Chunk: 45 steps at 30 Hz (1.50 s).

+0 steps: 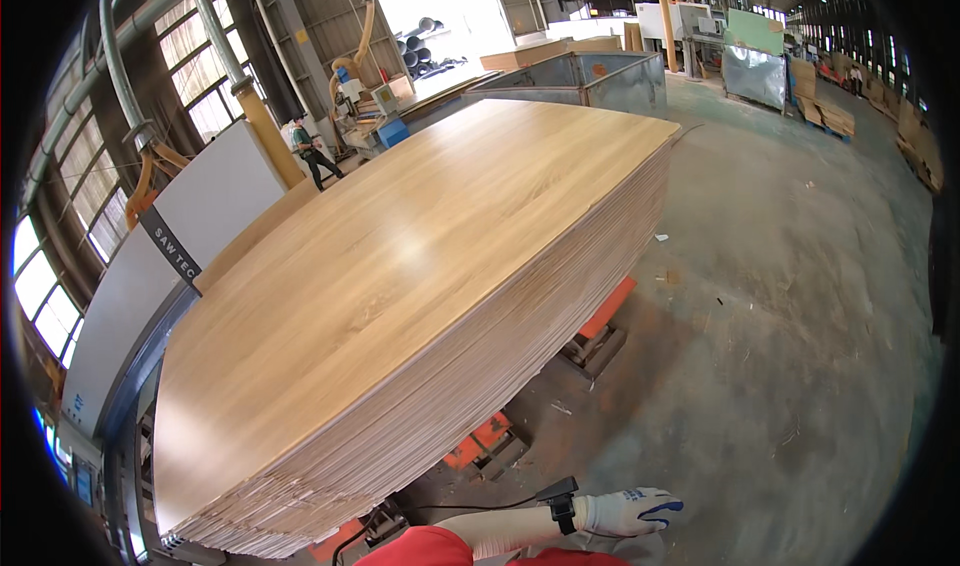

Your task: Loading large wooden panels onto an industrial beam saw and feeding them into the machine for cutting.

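My left hand [632,513], in a white work glove with blue on the palm and fingers, is at the bottom of the head view, right of the board stack's near corner. Its fingers are loosely extended and hold nothing that I can see. A black strap with a small device [562,506] circles the wrist, and a cable runs from it along my pale sleeve to my red top. My right hand is out of the picture. Nearest is a tall stack of large wood-grain boards [400,266], apart from the hand; its layered edges face me.
Orange supports [480,441] show under the stack. A large white-and-grey saw machine [215,191] stands at left, with a person [312,154] beyond. Behind the stack is a metal bin [620,81]. Concrete floor [760,316] with small scraps stretches right, toward more board piles [825,114].
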Motion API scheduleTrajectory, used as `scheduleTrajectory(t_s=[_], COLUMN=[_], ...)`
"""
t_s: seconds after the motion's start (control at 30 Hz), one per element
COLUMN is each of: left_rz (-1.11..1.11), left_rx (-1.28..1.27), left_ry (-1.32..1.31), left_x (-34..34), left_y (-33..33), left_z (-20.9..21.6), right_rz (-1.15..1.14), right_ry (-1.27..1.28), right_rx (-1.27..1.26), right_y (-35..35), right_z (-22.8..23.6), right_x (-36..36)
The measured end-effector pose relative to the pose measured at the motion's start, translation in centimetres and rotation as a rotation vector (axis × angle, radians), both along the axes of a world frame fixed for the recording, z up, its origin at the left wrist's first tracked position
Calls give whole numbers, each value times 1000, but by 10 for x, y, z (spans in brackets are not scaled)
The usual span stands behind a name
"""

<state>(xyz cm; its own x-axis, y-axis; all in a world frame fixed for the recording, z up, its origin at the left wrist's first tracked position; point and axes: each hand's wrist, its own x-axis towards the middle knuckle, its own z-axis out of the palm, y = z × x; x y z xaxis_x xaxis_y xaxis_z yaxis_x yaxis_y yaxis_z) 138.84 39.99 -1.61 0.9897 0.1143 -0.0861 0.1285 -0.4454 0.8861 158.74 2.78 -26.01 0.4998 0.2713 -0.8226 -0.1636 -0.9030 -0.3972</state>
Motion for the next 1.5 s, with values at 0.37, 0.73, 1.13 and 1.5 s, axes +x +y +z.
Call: scheduleTrajectory(t_s=[0.37, 0.73, 1.13, 1.5], left_rz=[254, 1125, 1506, 1511], left_rx=[-91, 167, 386, 535], left_ry=[87, -38, -204, 124], left_x=[146, 66, -118, -154], left_y=[80, 269, 537, 660], left_z=[-9, 121, 225, 167], right_rz=[57, 552, 1076, 1537], right_ry=[-134, -459, -681, -863], right_rx=[225, 1066, 1599, 1464], right_y=[205, 753, 1027, 1132], right_z=[-42, 143, 416, 416], right_x=[260, 409, 95, -69])
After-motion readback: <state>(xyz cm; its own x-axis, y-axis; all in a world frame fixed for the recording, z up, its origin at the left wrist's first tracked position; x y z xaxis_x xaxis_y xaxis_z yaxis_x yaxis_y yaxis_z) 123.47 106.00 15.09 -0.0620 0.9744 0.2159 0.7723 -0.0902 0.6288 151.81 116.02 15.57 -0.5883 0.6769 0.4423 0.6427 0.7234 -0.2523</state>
